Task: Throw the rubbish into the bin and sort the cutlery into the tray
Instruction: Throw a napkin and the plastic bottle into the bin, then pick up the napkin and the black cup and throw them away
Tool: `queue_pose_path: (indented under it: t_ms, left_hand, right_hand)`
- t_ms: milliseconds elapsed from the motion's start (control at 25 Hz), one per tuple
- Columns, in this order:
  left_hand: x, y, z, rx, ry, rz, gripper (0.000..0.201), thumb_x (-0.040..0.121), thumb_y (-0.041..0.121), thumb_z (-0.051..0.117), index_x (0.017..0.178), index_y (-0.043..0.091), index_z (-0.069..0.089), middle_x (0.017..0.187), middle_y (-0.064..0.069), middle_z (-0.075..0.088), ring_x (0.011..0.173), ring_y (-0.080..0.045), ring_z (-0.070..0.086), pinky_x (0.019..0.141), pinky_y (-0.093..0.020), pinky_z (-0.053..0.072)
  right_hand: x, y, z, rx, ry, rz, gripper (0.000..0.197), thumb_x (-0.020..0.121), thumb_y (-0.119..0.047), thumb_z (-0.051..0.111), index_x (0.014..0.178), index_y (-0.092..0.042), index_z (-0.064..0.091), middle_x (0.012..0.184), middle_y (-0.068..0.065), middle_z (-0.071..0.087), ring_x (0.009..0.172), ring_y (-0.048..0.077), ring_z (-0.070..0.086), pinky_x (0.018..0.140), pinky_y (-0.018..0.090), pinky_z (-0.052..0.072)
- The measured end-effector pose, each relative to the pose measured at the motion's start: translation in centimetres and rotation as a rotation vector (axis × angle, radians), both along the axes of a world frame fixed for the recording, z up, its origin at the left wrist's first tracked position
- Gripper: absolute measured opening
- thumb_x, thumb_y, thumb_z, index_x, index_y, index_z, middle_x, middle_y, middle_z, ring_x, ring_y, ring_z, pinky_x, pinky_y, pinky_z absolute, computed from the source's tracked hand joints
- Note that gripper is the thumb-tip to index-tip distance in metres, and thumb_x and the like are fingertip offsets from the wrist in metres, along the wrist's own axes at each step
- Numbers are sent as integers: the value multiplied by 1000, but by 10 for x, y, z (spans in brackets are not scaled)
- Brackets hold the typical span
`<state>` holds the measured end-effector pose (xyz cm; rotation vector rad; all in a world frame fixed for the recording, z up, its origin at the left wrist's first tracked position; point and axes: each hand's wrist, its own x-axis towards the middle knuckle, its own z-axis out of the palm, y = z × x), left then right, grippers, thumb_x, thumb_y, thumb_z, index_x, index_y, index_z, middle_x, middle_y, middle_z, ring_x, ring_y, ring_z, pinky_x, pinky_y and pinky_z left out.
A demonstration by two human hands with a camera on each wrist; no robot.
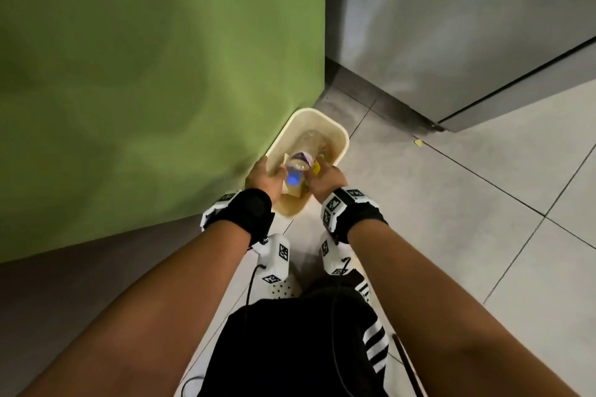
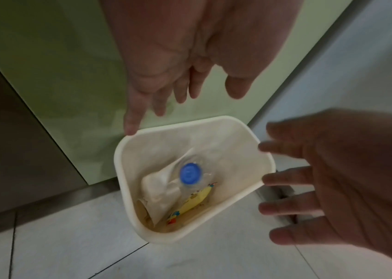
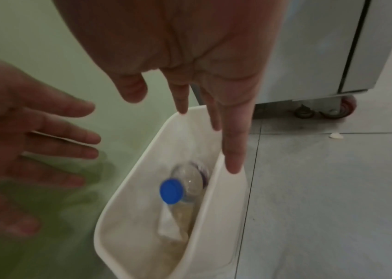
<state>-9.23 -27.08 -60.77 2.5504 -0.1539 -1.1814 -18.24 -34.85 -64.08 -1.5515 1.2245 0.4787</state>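
Observation:
A cream plastic bin [image 1: 338, 134] stands on the floor against a green panel. Inside it a clear plastic bottle with a blue cap [image 1: 293, 178] sits cap up, over white paper [image 2: 159, 188] and a yellow wrapper [image 2: 196, 201]. My left hand [image 1: 263, 179] hovers over the bin's left rim and my right hand [image 1: 327, 182] over its right rim. Both have their fingers spread straight and hold nothing. In the left wrist view the left hand [image 2: 183, 81] is above the bin [image 2: 124, 169]. The right wrist view shows the right hand [image 3: 202, 85] above the bottle [image 3: 187, 179]. Neither hand touches the bottle.
The green panel [image 1: 145, 90] fills the left. A stainless steel cabinet [image 1: 451, 26] on castors [image 3: 340, 109] stands at the back right. Pale floor tiles [image 1: 451, 203] spread to the right, with a small scrap [image 1: 418, 142] on them. My legs and shoes are just below the bin.

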Motion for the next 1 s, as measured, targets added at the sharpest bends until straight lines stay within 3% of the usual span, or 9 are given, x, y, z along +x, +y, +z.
queue_pose_path:
  t_ms: [80,240,320,480,560,680,800,920,1000]
  left_hand:
    - [-4,3,30,-32,-3,-4,52,92,21,52,141,11,40,147,-11,44,135,-23,43,108,-23,29]
    - [-21,7,124,-95,34,-80,39,91,15,53,129,10,55,138,-8,56,127,-21,50,94,-14,30]
    - [-28,1,158,-126,48,-86,36,90,15,53,126,11,58,134,-7,59,125,-20,52,93,-14,31]
    - [-43,-1,278,-293,48,-49,30,92,7,49,120,4,61,127,-12,63,118,-26,57,97,-19,37]
    - [-48,3,340,-399,12,-46,28,92,4,48,116,2,62,120,-16,65,108,-30,61,93,-21,43]
    - [-48,16,423,-503,-78,-56,29,91,7,50,118,7,61,105,-5,67,88,-17,62,83,-17,45]
    - [-38,47,498,-613,-216,8,28,90,12,55,117,11,61,88,11,59,72,8,55,70,1,42]
    - [-21,88,554,-674,-381,141,19,88,15,58,105,20,66,83,13,61,59,14,54,61,6,40]
    - [-9,116,577,-682,-481,248,15,88,17,59,98,26,64,81,18,60,54,14,53,56,4,39]
  right_hand:
    - [-12,0,28,-70,19,63,49,90,-23,49,138,-15,42,134,20,51,123,33,49,100,34,42]
    - [-31,-2,123,-98,12,98,38,89,-19,50,126,-13,53,126,15,60,117,31,55,98,34,44]
    - [-32,-6,158,-124,-21,102,36,88,-17,51,123,-11,55,122,14,63,114,31,57,95,32,45]
    - [-34,-16,279,-228,-101,205,33,88,-14,49,120,-11,57,121,14,64,111,29,59,92,28,45]
    - [-31,-20,335,-312,-139,305,34,89,-10,45,120,-13,58,124,15,63,113,30,59,96,30,45]
    - [-21,-24,420,-424,-225,472,35,88,-6,43,117,-13,60,122,18,64,112,32,60,95,35,47]
    - [-3,-19,504,-499,-347,647,32,90,-11,46,119,-12,58,115,18,66,107,31,61,87,30,47]
    - [25,-3,570,-539,-539,708,30,90,-13,49,118,-10,59,97,11,67,93,29,62,68,18,36]
    - [46,12,592,-532,-652,714,27,90,-14,51,115,-10,60,87,4,60,78,23,56,65,15,32]
